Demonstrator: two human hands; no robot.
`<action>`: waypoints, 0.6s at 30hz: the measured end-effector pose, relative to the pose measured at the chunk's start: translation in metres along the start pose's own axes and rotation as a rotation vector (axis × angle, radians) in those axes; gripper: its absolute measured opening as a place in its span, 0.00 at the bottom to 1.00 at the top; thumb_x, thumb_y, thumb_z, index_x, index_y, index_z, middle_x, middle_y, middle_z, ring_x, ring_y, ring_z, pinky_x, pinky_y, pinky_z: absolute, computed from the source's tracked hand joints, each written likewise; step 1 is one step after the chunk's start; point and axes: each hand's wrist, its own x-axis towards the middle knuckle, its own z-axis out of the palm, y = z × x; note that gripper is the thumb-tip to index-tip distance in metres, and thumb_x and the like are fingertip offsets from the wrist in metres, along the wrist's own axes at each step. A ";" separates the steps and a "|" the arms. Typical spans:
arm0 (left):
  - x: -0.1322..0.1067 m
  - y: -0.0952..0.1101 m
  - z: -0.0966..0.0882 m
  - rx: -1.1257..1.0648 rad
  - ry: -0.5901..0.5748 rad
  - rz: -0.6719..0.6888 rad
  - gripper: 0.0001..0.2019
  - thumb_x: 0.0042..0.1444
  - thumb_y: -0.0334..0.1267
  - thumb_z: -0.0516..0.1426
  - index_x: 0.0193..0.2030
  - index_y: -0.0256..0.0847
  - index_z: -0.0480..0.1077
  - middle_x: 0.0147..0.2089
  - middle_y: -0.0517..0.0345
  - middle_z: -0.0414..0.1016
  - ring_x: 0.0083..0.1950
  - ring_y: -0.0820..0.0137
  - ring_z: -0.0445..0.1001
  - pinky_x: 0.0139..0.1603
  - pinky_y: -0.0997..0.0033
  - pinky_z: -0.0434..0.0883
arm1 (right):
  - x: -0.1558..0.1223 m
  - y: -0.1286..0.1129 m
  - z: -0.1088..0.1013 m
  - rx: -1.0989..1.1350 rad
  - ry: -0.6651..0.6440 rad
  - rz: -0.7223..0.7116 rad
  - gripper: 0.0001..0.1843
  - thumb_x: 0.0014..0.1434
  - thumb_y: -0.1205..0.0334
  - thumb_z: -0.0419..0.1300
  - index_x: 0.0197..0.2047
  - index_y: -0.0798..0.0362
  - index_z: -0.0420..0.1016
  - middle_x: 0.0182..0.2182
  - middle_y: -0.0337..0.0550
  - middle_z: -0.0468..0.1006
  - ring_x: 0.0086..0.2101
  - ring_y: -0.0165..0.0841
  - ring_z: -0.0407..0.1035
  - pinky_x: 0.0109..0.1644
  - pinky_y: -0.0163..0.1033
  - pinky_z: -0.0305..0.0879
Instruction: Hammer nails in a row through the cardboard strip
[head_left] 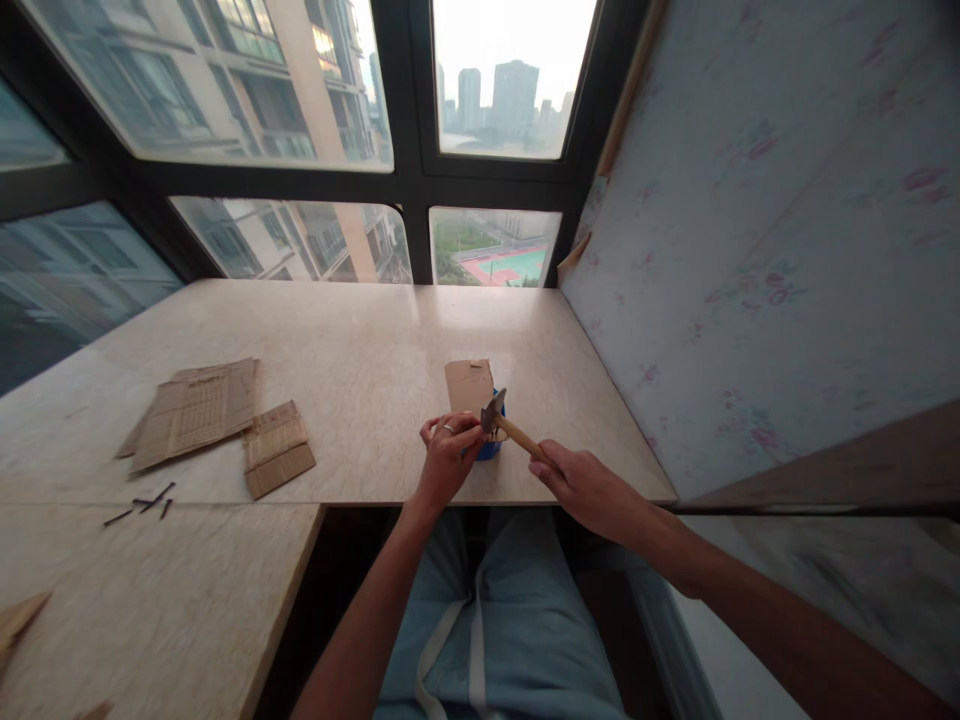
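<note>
My right hand [581,485] is closed round the wooden handle of a small hammer [504,422], whose metal head sits just above a blue round object [489,447] on the stone counter [360,350]. My left hand [448,452] is curled beside the blue object, fingers pinched close to the hammer head; what they pinch is too small to make out. A small upright piece of cardboard [469,385] stands right behind the blue object.
Flattened cardboard pieces [217,415] lie on the counter to the left. Several dark nails [146,500] lie near the seam with a lower wooden board [150,600]. A floral-papered wall [750,250] closes the right side; windows [285,240] run behind.
</note>
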 end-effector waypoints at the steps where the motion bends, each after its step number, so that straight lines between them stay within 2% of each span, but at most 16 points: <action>1: 0.000 0.000 0.000 -0.005 0.001 0.001 0.07 0.61 0.38 0.57 0.38 0.50 0.78 0.48 0.57 0.78 0.55 0.64 0.70 0.57 0.56 0.52 | 0.000 0.000 0.000 0.013 0.017 0.000 0.11 0.67 0.58 0.48 0.32 0.50 0.62 0.21 0.36 0.66 0.23 0.31 0.60 0.28 0.35 0.47; 4: 0.000 0.000 0.001 -0.020 0.003 0.003 0.07 0.61 0.38 0.56 0.39 0.49 0.77 0.47 0.58 0.78 0.55 0.65 0.70 0.57 0.57 0.53 | 0.001 0.002 0.000 0.019 0.055 0.008 0.11 0.67 0.57 0.47 0.33 0.50 0.61 0.20 0.35 0.65 0.22 0.31 0.59 0.28 0.35 0.47; 9: 0.001 0.000 0.001 -0.012 -0.010 -0.005 0.06 0.60 0.38 0.58 0.38 0.49 0.78 0.48 0.58 0.78 0.56 0.63 0.70 0.57 0.56 0.53 | 0.003 0.006 0.000 -0.039 -0.003 -0.008 0.10 0.67 0.59 0.48 0.33 0.50 0.60 0.22 0.37 0.67 0.23 0.31 0.61 0.28 0.36 0.47; 18: 0.002 0.002 0.002 -0.028 -0.019 -0.067 0.08 0.62 0.40 0.55 0.41 0.48 0.77 0.49 0.55 0.77 0.57 0.62 0.68 0.56 0.54 0.53 | 0.002 -0.001 -0.014 0.059 0.094 -0.035 0.13 0.66 0.54 0.47 0.33 0.50 0.62 0.20 0.35 0.66 0.22 0.31 0.60 0.27 0.36 0.48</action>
